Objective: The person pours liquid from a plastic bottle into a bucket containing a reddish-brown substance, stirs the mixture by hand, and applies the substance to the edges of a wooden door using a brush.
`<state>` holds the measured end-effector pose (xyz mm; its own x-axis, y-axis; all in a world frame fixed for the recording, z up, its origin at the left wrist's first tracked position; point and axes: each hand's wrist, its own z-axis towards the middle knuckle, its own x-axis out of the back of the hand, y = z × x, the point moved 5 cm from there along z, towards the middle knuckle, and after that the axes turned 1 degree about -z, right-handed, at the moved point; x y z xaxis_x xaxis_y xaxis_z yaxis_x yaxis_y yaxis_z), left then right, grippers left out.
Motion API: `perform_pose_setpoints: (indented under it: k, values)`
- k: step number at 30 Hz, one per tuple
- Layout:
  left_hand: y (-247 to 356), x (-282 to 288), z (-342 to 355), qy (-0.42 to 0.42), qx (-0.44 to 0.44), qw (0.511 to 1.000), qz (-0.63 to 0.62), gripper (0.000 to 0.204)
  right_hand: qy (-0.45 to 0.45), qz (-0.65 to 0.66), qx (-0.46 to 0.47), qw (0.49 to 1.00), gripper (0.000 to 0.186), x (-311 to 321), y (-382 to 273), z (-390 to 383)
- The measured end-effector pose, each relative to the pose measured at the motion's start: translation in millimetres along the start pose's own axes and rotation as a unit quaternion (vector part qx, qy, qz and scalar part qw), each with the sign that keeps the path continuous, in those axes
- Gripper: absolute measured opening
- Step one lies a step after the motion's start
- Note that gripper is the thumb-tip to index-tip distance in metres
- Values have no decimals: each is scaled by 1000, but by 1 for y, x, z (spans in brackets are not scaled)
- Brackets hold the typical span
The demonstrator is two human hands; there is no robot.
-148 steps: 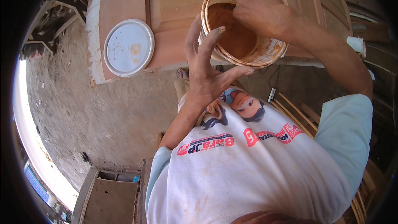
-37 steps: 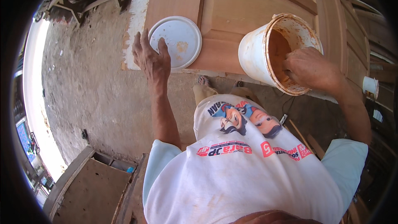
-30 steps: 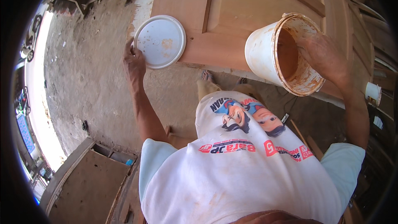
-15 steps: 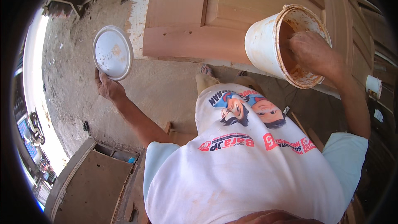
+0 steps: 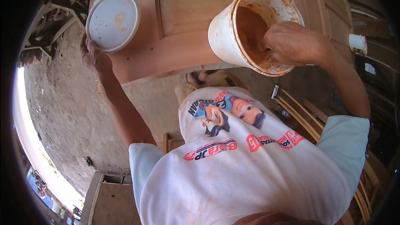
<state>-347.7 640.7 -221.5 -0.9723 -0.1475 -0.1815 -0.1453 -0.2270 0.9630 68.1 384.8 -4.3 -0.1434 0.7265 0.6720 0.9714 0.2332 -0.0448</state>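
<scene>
Wood panelling borders grey floor, left hand clamped on lid, right hand in bucket, its grip unclear

Left fingers at lid near-left rim, lid just beyond them. Bucket well right of those, over panel; contact unclear. Right fingers inside bucket, paste left of them. Small tub farther right; wood strips nearer the body.
</scene>
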Motion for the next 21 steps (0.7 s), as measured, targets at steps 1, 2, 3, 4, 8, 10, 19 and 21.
perform_pose_setpoints:
  k: [1, 2, 3, 4, 8, 10, 19, 21]
  values:
    - [-9, -6, 14, 7, -10, 999, 52, 42, -49, 27, -12, 998, 15, 5, -7, -2]
    - [-17, -12, 29, 12, -19, 994, 103, 42, 3, 26, 0, 1000, 15, 16, -8, -5]
    - [-18, -24, 39, 11, -33, 988, 150, 41, 60, 28, 8, 998, 14, 25, -8, -10]
    - [-19, -32, 43, 3, -46, 975, 216, 41, 116, 29, 15, 993, 13, 32, -9, -14]
    - [-10, -68, 43, 3, -49, 916, 398, 44, 241, -106, 12, 965, 12, 29, 1, -2]
    - [1, -82, 32, 21, -28, 896, 443, 47, 161, -177, -20, 971, 11, 20, 6, 4]
    - [10, -72, 14, 44, -98, 913, 394, 35, -15, 90, 70, 993, 23, -6, -14, -3]
    - [8, -74, 14, 47, -138, 901, 409, 30, 14, 106, 44, 993, 24, 18, -19, -20]
